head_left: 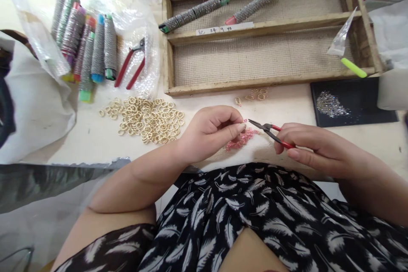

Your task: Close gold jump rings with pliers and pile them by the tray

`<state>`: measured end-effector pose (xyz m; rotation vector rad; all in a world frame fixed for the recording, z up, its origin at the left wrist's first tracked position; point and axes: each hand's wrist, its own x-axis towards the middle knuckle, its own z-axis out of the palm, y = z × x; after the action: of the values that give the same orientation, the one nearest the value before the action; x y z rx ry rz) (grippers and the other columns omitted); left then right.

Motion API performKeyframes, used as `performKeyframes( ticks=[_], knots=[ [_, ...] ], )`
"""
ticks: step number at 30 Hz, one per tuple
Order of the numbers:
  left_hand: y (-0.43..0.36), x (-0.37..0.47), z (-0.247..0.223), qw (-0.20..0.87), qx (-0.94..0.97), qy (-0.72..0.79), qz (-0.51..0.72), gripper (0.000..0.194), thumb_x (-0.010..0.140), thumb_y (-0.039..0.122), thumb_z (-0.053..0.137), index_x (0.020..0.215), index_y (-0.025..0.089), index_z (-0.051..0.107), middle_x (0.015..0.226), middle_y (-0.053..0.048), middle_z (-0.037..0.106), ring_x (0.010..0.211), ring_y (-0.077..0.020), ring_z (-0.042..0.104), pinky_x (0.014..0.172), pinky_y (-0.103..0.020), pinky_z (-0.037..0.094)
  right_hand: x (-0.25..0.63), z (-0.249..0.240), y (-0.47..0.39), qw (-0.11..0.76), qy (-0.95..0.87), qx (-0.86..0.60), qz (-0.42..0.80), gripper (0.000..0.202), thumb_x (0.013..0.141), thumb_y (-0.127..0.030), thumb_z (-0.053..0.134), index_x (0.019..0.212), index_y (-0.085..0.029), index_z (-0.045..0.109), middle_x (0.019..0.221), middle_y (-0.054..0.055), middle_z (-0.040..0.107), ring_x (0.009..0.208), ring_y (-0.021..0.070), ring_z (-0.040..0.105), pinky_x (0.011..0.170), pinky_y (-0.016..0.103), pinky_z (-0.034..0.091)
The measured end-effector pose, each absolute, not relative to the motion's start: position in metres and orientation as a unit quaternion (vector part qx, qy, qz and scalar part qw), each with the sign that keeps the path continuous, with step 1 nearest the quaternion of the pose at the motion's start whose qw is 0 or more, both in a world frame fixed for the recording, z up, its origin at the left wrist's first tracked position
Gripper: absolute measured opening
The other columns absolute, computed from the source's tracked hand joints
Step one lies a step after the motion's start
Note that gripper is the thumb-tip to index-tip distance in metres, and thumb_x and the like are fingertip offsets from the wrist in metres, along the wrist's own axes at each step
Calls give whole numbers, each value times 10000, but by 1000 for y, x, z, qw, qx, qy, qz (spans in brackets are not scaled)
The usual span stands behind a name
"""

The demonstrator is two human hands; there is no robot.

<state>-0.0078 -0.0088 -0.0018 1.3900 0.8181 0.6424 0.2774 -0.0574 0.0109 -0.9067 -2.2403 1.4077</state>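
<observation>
Just on the near side of a long, two-compartment wooden tray with a mesh base (267,88), the person's left hand (214,129) was held palm inward, its forearm sloping up from the lower left and the wrist almost straight. Thumb and index finger were pressed together on a tiny pink-and-gold beaded piece (245,121), which stood out at the fingertips, near the middle of the tray's near edge; it was too small to tell its long axis.

The right hand (307,144) lay nearer the tray's right end, its forearm angled in from the lower right, the fingers curled round a pair of slim, red-handled metal pliers (267,127). The pliers' long axis slanted from the grip up to the left, the dark tips pointing at the left fingertips; whether they touched the beaded piece could not be told.

Under the left hand, on the tray's near side, was a heap of shiny pink beads (242,139). Off the tray's near left corner a broad pile of gold-coloured twisted rings (153,119) covered the pale counter (89,136). Near the tray's right end, a flat black mat (372,108) bore a scatter of glittering clear beads (331,104).
</observation>
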Motion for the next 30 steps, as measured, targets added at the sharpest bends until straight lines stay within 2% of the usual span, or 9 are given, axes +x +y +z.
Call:
performKeyframes(
  ticks=[8, 16, 25, 30],
  knots=[
    [-8, -11, -3, 583, 678, 342, 287, 156, 976, 234, 675, 846, 154, 704, 728, -9, 703, 656, -115, 662, 614, -238, 538, 275, 11, -57, 177, -786, -297, 512, 271, 1166, -392, 454, 1098, -203, 636, 922, 59, 688, 864, 210, 618, 810, 341, 484],
    [-10, -11, -2, 576, 689, 348, 269, 164, 981, 249, 654, 848, 163, 698, 740, -15, 691, 688, -123, 633, 635, -253, 524, 278, 1, -59, 180, -802, -293, 488, 231, 1142, -348, 509, 954, -224, 557, 884, 27, 623, 852, 194, 547, 811, 315, 452],
    [-9, -10, 0, 573, 691, 361, 253, 161, 968, 257, 646, 848, 167, 702, 733, -25, 700, 686, -131, 637, 628, -251, 533, 275, 1, -58, 167, -827, -301, 444, 265, 1149, -376, 484, 945, -228, 564, 917, 50, 677, 862, 211, 563, 813, 340, 443],
    [-9, -10, 0, 575, 691, 362, 248, 155, 970, 232, 635, 840, 168, 692, 713, -15, 705, 653, -125, 654, 610, -240, 537, 274, 2, -57, 149, -835, -309, 429, 329, 1156, -409, 452, 905, -228, 563, 862, 51, 661, 829, 224, 549, 783, 355, 419]
  ],
)
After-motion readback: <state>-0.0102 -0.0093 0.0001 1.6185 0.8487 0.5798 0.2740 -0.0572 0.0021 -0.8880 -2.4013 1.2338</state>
